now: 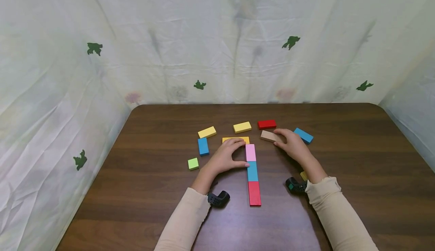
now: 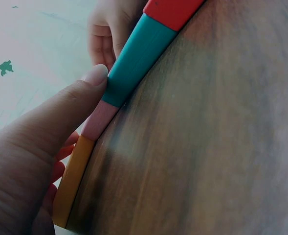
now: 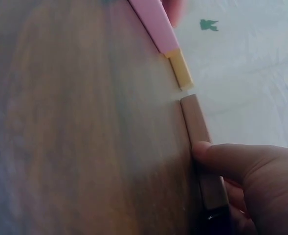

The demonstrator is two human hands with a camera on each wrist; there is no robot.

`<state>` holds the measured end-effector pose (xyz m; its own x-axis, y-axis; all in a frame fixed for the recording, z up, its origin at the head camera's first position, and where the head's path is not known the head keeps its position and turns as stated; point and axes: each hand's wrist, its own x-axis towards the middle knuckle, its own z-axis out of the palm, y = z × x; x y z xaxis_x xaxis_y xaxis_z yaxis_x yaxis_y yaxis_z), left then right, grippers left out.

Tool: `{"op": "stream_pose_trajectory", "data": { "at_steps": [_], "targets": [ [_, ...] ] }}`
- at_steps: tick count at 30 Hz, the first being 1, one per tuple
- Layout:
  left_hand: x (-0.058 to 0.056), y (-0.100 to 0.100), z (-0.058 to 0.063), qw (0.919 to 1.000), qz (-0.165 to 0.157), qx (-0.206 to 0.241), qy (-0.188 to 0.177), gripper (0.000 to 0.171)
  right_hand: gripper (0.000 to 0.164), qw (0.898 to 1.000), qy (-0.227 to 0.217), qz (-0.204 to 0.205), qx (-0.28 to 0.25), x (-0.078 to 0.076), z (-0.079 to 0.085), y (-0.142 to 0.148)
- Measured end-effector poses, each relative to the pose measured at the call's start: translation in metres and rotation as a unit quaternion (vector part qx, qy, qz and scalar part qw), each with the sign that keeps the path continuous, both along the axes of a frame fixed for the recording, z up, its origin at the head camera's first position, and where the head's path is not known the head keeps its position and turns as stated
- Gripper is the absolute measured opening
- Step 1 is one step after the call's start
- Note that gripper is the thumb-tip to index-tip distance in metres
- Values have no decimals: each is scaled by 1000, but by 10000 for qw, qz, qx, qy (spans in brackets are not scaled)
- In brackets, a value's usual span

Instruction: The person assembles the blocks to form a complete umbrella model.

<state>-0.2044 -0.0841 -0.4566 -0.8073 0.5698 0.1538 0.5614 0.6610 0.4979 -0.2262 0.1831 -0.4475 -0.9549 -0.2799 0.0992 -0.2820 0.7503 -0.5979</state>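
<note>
In the head view a line of flat blocks runs toward the person: a pink block [image 1: 250, 152], a blue block [image 1: 252, 171] and a red block [image 1: 254, 193]. An orange-yellow block [image 1: 236, 140] lies crosswise at its far end. My left hand [image 1: 228, 156] rests there, the thumb touching the blue block's left side and the fingertips at the orange-yellow block, partly hiding it. To the right, my right hand [image 1: 290, 144] pinches a plain wooden block [image 1: 270, 136]. In the right wrist view the thumb presses on that wooden block [image 3: 197, 120], apart from the line.
Beyond the hands lie two yellow blocks [image 1: 242, 127] and another red block [image 1: 266, 124]. A blue block [image 1: 304, 135] is past the right hand. Another blue block [image 1: 203, 146] and a green block [image 1: 193, 163] lie left; a yellow piece [image 1: 304, 176] shows beside the right wrist.
</note>
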Motion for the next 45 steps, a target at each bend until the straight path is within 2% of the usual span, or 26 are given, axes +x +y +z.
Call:
{"op": "stream_pose_trajectory", "data": {
  "at_steps": [24, 45],
  "targets": [
    [-1, 0, 0, 10000, 24, -65, -27, 76, 33, 9979, 376, 525, -81, -5, 1, -18],
    [0, 1, -2, 10000, 45, -20, -63, 76, 32, 9969, 256, 711, -236, -5, -3, -24]
  ]
}}
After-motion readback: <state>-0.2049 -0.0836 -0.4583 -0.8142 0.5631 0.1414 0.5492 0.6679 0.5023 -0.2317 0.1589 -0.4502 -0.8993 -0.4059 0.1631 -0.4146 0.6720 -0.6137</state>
